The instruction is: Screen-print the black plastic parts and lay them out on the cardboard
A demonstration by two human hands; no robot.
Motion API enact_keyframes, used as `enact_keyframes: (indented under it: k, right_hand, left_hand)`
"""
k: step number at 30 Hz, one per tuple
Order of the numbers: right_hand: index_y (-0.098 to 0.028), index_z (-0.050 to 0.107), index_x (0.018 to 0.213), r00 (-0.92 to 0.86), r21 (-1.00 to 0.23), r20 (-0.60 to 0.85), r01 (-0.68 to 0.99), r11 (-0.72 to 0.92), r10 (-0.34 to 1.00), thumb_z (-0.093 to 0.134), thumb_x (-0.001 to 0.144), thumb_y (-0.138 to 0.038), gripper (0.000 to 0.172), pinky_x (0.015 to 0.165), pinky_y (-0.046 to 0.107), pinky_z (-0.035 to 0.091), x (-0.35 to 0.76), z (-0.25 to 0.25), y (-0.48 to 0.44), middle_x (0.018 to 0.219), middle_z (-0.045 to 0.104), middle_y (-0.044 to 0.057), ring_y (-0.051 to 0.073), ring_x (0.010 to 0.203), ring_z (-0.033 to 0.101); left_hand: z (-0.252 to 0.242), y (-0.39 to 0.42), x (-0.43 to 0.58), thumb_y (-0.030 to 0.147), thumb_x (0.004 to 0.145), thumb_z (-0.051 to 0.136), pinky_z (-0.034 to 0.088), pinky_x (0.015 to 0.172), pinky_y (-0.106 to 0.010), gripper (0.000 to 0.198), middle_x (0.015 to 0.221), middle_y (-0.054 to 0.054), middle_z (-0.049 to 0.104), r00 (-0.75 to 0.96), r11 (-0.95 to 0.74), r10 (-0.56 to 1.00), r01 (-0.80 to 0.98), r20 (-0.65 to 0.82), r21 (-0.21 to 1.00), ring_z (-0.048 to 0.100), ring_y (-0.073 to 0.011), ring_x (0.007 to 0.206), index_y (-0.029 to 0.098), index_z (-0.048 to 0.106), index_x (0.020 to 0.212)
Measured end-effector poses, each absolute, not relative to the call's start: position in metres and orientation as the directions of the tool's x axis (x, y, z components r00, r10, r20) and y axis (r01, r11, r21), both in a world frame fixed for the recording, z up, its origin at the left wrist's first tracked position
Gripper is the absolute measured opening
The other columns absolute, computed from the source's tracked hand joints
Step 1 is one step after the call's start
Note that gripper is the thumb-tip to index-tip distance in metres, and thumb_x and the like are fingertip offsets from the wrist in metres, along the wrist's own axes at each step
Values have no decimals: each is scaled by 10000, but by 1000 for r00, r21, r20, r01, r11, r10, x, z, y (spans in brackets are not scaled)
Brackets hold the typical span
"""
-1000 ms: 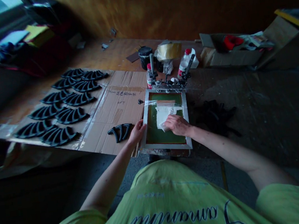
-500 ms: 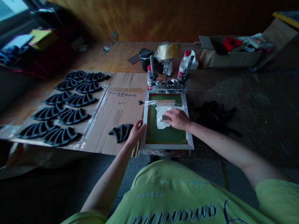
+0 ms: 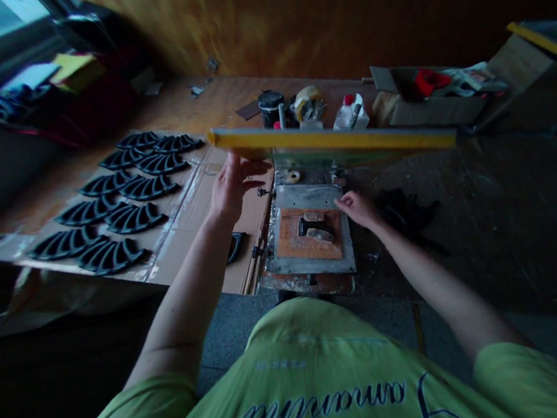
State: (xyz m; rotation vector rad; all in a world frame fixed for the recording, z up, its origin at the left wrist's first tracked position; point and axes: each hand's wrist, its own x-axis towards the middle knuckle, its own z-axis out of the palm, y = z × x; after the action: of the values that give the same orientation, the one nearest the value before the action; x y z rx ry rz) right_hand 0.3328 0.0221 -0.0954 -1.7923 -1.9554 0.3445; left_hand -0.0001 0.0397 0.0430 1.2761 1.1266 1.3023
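A printing screen frame [image 3: 336, 141] is swung up on its hinge, its yellow edge facing me. My left hand [image 3: 233, 186] holds the frame's left corner from below, fingers curled on it. Under the frame lies a metal base plate [image 3: 294, 261] with an orange pad and a dark fan-shaped piece [image 3: 315, 229] on it. My right hand [image 3: 358, 208] rests at the plate's right edge, fingers loosely bent, holding nothing I can see. Another dark piece [image 3: 235, 246] lies on the cardboard left of the plate, partly behind my arm.
Several black fan-shaped pieces [image 3: 111, 201] lie in rows on cardboard [image 3: 192, 205] at left. A black pot [image 3: 271, 106], tape roll [image 3: 309, 103] and white bottle [image 3: 349, 112] stand behind the frame. A dark heap [image 3: 410, 214] lies right of the plate. An open box [image 3: 427, 101] sits at back right.
The screen frame went from lying flat to raised. My left hand lifted its corner. My right hand left the white smear on the mesh and moved to the plate's right edge.
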Motion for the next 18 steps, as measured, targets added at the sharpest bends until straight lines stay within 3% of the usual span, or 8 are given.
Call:
enact_keyframes:
  k: [3, 6, 7, 9, 11, 15, 18]
  right_hand:
    - [-166, 664, 908, -207, -307, 42, 928, 210, 977, 702, 879, -473, 311, 843, 335, 472, 288, -117, -14, 1015, 693, 128, 247, 994, 622]
    - [-150, 649, 991, -155, -220, -66, 966, 137, 986, 586, 969, -355, 215, 845, 346, 461, 256, -115, -29, 1048, 697, 165, 267, 1041, 618]
    - [-145, 640, 1022, -104, -225, -89, 971, 82, 991, 538, 992, -332, 215, 821, 343, 461, 247, -111, -32, 1022, 703, 167, 264, 1009, 627]
    - [-144, 627, 1058, -38, -269, -72, 963, 18, 997, 476, 1017, -327, 241, 795, 346, 461, 229, -104, -41, 983, 706, 164, 264, 964, 631]
    - [-165, 631, 1044, -127, -351, 22, 928, 126, 992, 453, 1023, -307, 229, 819, 351, 467, 210, -100, -54, 993, 701, 149, 262, 987, 617]
    - [-217, 668, 980, -485, -475, 192, 715, 513, 853, 504, 988, -231, 164, 923, 356, 477, 218, -103, -63, 1032, 697, 85, 225, 1043, 592]
    - [-194, 695, 1011, -321, -379, 196, 847, 373, 927, 568, 889, -147, 183, 1015, 468, 447, 294, -120, -44, 1148, 673, 135, 286, 1163, 538]
  left_hand:
    - [46, 51, 13, 697, 958, 312, 556, 696, -259, 608, 896, -88, 730, -79, -78, 994, -107, 70, 991, 700, -166, 864, 203, 628, 1119]
    - [14, 16, 28, 695, 927, 425, 551, 665, -257, 563, 893, -87, 739, -128, 35, 990, -182, -59, 983, 698, -164, 806, 207, 630, 1119]
    - [-2, -3, 35, 698, 900, 483, 547, 640, -259, 566, 888, -97, 740, -69, 134, 986, -191, -150, 972, 697, -172, 782, 190, 639, 1092]
    - [-35, -45, 48, 721, 801, 616, 546, 588, -289, 610, 897, -146, 747, 228, 501, 852, -96, -471, 860, 713, -231, 783, 157, 659, 1030]
    - [-62, -77, 59, 733, 789, 620, 564, 624, -310, 615, 947, -152, 748, 311, 642, 748, -117, -586, 758, 725, -262, 863, 165, 652, 1021]
    - [-91, -90, 40, 638, 852, 608, 558, 606, -277, 485, 906, -108, 734, 119, 635, 769, -258, -628, 729, 718, -199, 755, 168, 578, 964]
    - [-106, -76, -27, 588, 898, 564, 533, 563, -245, 428, 890, -89, 731, -164, 593, 779, -121, -606, 796, 699, -159, 649, 177, 527, 1009]
